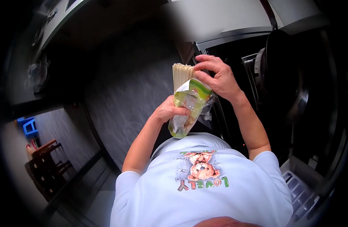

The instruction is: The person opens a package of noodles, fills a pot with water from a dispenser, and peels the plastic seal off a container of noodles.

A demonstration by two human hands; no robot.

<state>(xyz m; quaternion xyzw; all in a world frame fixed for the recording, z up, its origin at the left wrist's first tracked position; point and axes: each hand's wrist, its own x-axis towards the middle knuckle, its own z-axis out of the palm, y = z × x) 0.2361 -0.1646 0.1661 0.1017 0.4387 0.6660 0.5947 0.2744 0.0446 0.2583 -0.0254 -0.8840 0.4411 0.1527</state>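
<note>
My left hand (169, 110) is wrapped round a green and clear plastic packet (194, 94), its thumb across the front. Out of the packet's torn upper end stick pale dried noodles (180, 75), a thick bundle of straight sticks. At the right side of the bundle is my right hand (219, 77). Its thumb and index fingertip come together at the noodle tips, while another finger is lifted clear of them. How many noodles lie between those fingertips is too small to make out. Crumpled clear wrap hangs at the packet's right side.
To the right, a dark wok (281, 72) with a long handle stands over a stove (251, 62). A pale plastic rack (296, 189) is at the lower right. On the far left are a blue stool (29, 126) and a wooden chair (45, 162). Below my hands lies grey flooring (125, 87).
</note>
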